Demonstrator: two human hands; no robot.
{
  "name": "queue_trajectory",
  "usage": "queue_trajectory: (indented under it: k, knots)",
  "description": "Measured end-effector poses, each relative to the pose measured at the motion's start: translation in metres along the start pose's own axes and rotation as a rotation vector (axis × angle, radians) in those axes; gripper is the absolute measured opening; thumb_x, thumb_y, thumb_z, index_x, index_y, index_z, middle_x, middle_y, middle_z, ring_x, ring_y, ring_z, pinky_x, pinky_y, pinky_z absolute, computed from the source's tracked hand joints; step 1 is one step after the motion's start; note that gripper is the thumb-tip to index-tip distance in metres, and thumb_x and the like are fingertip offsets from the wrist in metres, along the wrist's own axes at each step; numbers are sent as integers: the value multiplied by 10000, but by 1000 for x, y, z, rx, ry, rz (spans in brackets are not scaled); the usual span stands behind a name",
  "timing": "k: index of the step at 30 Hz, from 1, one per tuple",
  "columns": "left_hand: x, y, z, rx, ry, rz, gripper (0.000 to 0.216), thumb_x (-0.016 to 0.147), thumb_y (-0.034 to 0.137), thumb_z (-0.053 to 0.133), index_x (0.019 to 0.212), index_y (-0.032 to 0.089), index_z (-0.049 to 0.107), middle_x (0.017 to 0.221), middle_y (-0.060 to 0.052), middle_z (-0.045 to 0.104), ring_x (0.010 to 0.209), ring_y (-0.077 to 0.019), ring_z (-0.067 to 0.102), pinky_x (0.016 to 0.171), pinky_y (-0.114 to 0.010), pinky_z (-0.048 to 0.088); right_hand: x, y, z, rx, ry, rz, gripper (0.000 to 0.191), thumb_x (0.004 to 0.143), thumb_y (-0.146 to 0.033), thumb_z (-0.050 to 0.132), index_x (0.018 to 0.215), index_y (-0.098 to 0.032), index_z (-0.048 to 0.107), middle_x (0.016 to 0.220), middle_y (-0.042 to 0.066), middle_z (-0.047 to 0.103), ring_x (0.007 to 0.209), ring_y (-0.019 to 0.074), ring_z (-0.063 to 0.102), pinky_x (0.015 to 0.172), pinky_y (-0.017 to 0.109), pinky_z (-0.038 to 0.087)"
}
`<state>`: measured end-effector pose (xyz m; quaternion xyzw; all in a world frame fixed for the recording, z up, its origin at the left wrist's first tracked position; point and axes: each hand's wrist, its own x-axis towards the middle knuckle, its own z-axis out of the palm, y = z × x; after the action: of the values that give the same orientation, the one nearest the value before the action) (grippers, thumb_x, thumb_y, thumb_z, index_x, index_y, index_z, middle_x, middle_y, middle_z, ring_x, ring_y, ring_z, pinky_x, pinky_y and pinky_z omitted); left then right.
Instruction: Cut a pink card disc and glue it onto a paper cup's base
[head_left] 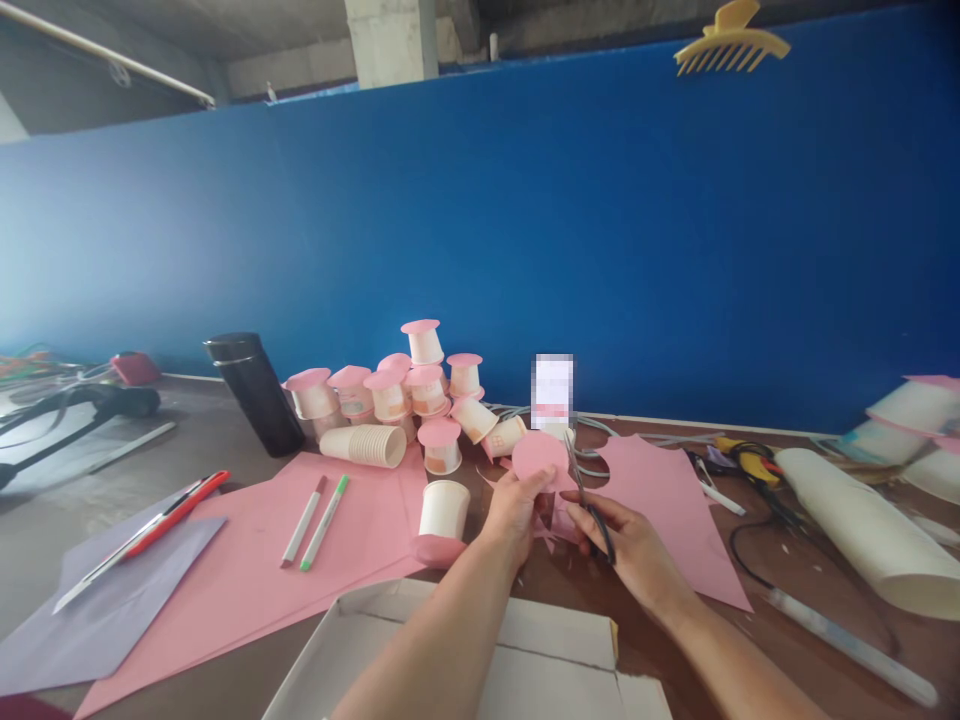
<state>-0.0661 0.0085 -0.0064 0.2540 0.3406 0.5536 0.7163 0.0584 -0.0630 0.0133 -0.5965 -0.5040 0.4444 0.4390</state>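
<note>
Between the thumb and fingers of my left hand [519,510] is a round piece of pink paper [538,455]. My right hand [626,545] grips a pair of dark-handled scissors [592,500], whose blades stand upright along the right edge of the pink round. Pink scraps [559,518] lie under and between my hands. Left of them, a white paper cup [444,510] stands on a pink disc. Behind it are several small cups topped with pink rounds [390,390], some stacked and some tipped over.
A nested row of paper cups [364,446] lies before a black bottle [255,395]. Pink sheets [247,560] carry two markers [324,522]; a red utility knife [176,515] is farther left. White cardboard [555,635] sits in front, a white tube [870,530] at right.
</note>
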Motion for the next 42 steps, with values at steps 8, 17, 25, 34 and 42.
queue_trajectory:
  k: [8,17,25,34,42]
  knots:
    - [1,-3,-1,24,-22,7,328,514,222,825,709,131,577,558,37,523,458,-38,395,459,-188,295,-4,-8,2,-9,11,-9,635,737,-634,638,1138,-144,688,593,-23,569,503,132,503,524,266,397]
    - [0,0,0,23,20,-5,439,481,284,875,807,101,644,686,-25,623,517,-56,459,486,-203,326,-5,-9,2,-6,7,-3,623,717,-644,644,1102,-158,710,586,-16,567,525,143,515,516,262,400]
    - [0,0,-2,25,-95,9,395,495,250,846,807,119,643,611,9,579,486,-64,437,469,-212,312,-3,-7,1,28,-20,2,619,734,-626,649,1141,-162,695,616,-10,570,578,152,530,511,248,408]
    - [-3,4,0,27,-21,4,370,501,281,867,747,119,643,630,0,603,497,-50,440,480,-195,322,-3,-3,0,44,-25,12,631,743,-638,634,1152,-159,683,600,-18,567,528,140,510,509,258,408]
    - [-2,4,0,-5,9,0,431,490,285,892,810,110,664,729,-39,662,588,-80,546,524,-193,381,-3,-5,1,29,-28,26,650,741,-665,619,1156,-168,681,614,-16,568,544,145,516,514,260,399]
